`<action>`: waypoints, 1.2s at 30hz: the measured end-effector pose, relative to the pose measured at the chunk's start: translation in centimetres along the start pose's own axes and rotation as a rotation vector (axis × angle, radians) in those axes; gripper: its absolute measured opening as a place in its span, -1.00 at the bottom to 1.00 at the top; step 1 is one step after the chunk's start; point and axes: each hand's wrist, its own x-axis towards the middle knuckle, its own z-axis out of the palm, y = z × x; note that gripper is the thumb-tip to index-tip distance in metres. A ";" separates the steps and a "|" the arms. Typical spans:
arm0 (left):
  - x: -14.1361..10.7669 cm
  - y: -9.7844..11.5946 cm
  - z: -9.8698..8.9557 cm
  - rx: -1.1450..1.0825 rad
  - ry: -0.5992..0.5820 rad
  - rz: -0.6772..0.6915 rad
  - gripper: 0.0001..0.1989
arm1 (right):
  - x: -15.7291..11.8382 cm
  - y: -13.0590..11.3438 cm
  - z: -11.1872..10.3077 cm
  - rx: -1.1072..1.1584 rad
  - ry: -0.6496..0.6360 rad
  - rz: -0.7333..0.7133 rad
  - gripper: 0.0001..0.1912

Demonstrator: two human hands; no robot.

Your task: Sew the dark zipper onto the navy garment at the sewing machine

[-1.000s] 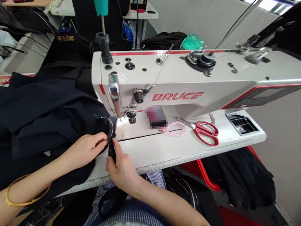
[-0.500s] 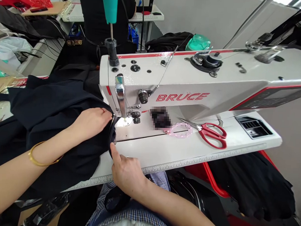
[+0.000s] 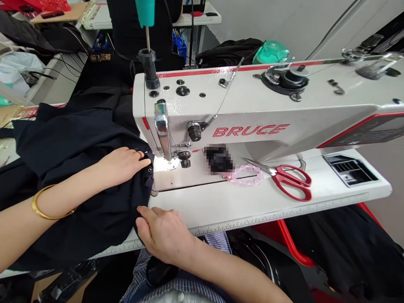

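Note:
A dark navy garment (image 3: 72,164) lies spread over the left of the white sewing table (image 3: 240,201). My left hand (image 3: 122,164) rests flat on the fabric, fingertips pressing its edge close to the needle and presser foot (image 3: 166,161) of the white sewing machine (image 3: 256,113). My right hand (image 3: 164,232) lies at the table's front edge, fingers on the lower edge of the same fabric. A gold bangle (image 3: 43,203) circles my left wrist. The zipper seen earlier is hidden under the cloth.
Red-handled scissors (image 3: 292,181) and a pink bead bracelet (image 3: 246,175) lie on the machine bed to the right of the needle. A teal thread cone (image 3: 144,8) stands on a spindle behind. Dark cloth hangs in a red bin (image 3: 285,247) lower right. Other work tables stand far back.
My left hand slid forward from pinching the zipper to pressing the fabric beside the presser foot. My right hand let go of the zipper tape and flattened on the fabric's front edge.

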 end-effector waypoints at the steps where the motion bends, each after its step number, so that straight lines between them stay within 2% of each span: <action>1: -0.1 -0.1 0.1 -0.028 -0.012 0.015 -0.69 | 0.3 0.3 -0.1 0.020 0.002 0.016 -0.69; 5: -0.1 0.1 0.8 -0.118 -0.004 0.089 -0.71 | 2.1 1.6 0.0 0.038 0.115 0.091 -0.75; 10: -0.2 0.1 1.6 -0.135 0.056 0.092 -0.73 | 4.0 2.8 0.0 0.135 0.198 0.105 -0.70; 16: -1.6 -0.7 -0.6 -0.280 0.278 0.150 -0.77 | 4.9 2.3 0.3 0.542 0.235 0.103 -0.66; 18: -2.0 -0.6 -1.6 -0.299 0.310 0.144 -0.76 | 5.0 1.8 0.6 0.684 0.238 0.117 -0.66; 23: -2.7 -0.3 -3.1 -0.217 0.240 0.060 -0.70 | 4.9 1.1 0.8 0.850 0.204 0.179 -0.79; 27: -3.4 -1.5 -2.7 -0.282 0.183 0.021 -0.70 | 4.5 1.2 0.6 0.792 0.319 0.178 -0.80; 29: -3.2 -1.9 -2.4 -0.394 0.194 0.037 -0.69 | 4.2 1.0 1.1 0.873 0.341 0.234 -0.80; 32: -1.7 -0.8 -2.3 -0.590 0.156 0.117 -0.72 | 2.9 0.1 2.6 1.290 0.188 0.412 -0.86; 34: -0.2 0.8 -2.2 -0.698 0.032 0.208 -0.75 | 1.4 -0.4 3.5 1.539 0.049 0.509 -0.77; 36: 1.4 2.4 -1.8 -0.747 -0.093 0.280 -0.76 | -0.3 -0.4 3.7 1.629 -0.018 0.555 -0.72</action>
